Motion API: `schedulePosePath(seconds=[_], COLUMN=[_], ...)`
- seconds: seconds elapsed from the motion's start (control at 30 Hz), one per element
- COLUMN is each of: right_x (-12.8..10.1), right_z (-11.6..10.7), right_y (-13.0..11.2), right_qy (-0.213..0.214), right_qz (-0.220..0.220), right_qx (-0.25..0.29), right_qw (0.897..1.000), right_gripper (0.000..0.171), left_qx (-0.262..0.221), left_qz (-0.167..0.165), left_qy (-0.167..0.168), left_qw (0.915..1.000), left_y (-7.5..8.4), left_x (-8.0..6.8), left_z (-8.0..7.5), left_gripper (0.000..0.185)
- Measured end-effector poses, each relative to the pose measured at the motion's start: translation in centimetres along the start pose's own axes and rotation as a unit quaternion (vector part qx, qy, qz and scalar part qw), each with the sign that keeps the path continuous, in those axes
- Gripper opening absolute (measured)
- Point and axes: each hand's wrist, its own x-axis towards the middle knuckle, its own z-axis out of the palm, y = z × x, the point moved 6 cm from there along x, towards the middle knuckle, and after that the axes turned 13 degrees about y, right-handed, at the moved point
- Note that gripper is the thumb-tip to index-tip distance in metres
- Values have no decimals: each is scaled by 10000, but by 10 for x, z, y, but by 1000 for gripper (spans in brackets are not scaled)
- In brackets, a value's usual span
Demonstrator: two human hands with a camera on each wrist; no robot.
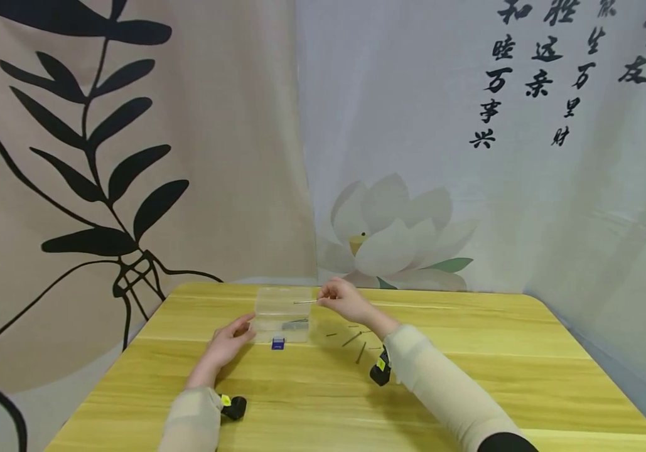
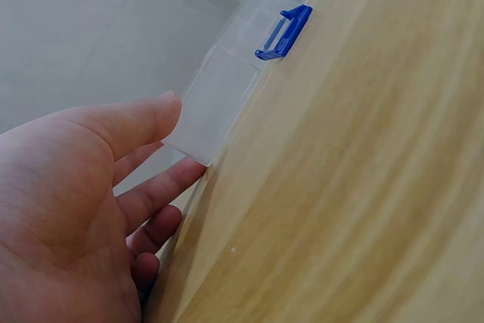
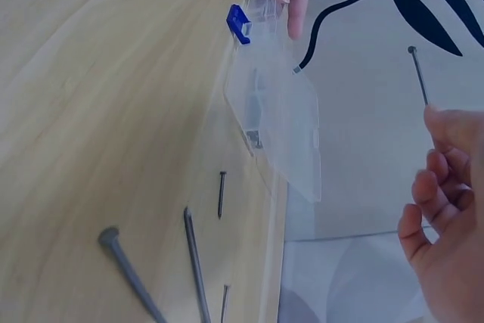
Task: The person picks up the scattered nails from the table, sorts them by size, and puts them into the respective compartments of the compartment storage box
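A clear plastic box with a blue latch stands open on the yellow wooden table. My left hand holds its near left corner, thumb and fingers against the wall. My right hand hovers over the box's right side and pinches a thin nail pointing left; the nail shows above the fingertips in the right wrist view. Some nails lie inside the box.
Several loose nails lie on the table right of the box, seen close in the right wrist view. Printed cloth backdrops hang behind the table. The table's front half is bare wood.
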Motion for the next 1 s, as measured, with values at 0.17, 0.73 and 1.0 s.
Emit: schedulePosePath(seconds=[0.17, 0.73, 1.0], right_x=[5, 17, 21], right_z=[9, 40, 60], right_y=[-3, 2, 9], right_qy=[-61, -67, -51], right_qz=[-62, -15, -121], right_qx=[-21, -19, -197], right_qw=[10000, 10000, 9997], right_gripper=[4, 6, 5], left_qx=[-21, -3, 35], left_qz=[36, 32, 22], left_qy=[23, 90, 174], left_qw=[10000, 10000, 9998], left_y=[2, 1, 2], left_x=[0, -1, 1], left_z=[0, -1, 1], left_gripper=[51, 51, 50])
